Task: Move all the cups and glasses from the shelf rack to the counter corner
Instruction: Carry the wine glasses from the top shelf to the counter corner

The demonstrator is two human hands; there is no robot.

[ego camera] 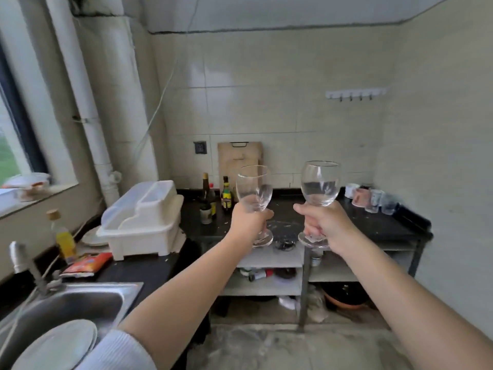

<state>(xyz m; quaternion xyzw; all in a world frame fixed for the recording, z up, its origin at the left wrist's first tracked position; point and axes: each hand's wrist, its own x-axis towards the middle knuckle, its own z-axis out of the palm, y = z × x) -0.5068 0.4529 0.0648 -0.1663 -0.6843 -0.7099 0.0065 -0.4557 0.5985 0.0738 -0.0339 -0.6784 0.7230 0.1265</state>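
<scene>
Pale tiled walls (253,110) fill the upper frame ahead of me, with a hook rail (356,93) at upper right. A window (10,145) at far left lets daylight in (soft, greyish). A black counter (373,225) crosses mid-frame; mottled grey floor (280,348) lies below.

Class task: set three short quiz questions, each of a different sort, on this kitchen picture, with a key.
1. True or false: each hand holds a wine glass by its stem.
2. Where do the small cups stand? A in the sink, B in the counter's far right corner, C on the windowsill.
3. What leans on the wall behind the bottles?

Key:
1. True: left hand, right hand.
2. B: small cups.
3. The cutting board, behind the bottles.
</scene>
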